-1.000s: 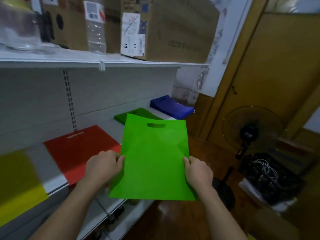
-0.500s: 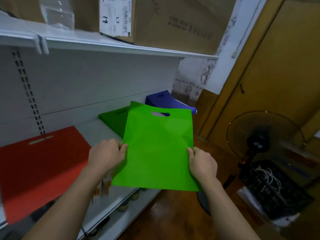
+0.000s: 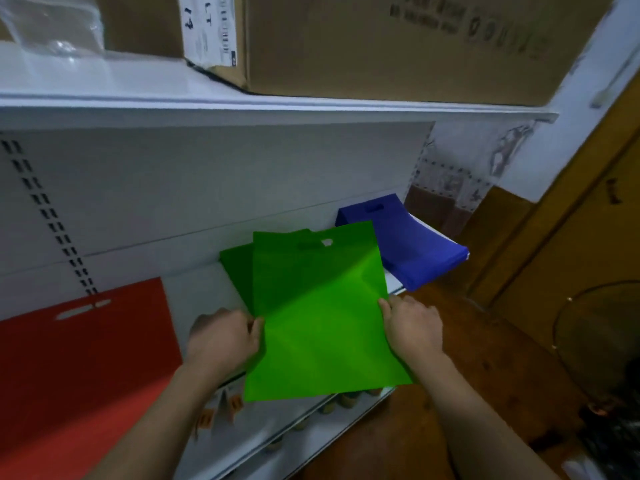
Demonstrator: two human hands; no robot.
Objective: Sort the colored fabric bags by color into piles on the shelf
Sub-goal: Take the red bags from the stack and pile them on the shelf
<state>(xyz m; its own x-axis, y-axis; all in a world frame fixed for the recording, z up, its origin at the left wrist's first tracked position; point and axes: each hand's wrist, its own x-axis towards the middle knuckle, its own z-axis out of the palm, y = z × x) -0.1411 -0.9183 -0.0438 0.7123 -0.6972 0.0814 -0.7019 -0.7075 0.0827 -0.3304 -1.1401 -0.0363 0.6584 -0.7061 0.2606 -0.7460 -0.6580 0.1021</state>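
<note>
While the white shelf [image 3: 194, 282] runs across the left and middle of the view, its upper board carries a large cardboard box [image 3: 381, 39] with a white label on its near corner, and a clear plastic wrapping lies blurred at the top left. On the shelf's lower board, the red bag pile [image 3: 79, 368] fills the left side, its handle slot toward the back wall. Over the middle of the board and overhanging its front edge is the bright green bag [image 3: 322, 320], held flat with its cut-out handle toward the back; it covers most of the darker green bag pile [image 3: 237, 271], whose left edge shows beyond it. To the right, the blue bag pile [image 3: 408, 244] sits at the shelf's end, drooping over the edge. A fan [image 3: 595, 341] stands dimly at the far right on the wooden floor. The left hand [image 3: 225, 341] pinches the green bag's left edge, thumb on top. The right hand [image 3: 412, 327] pinches the right edge in the same manner, fingers curled under the fabric.
</note>
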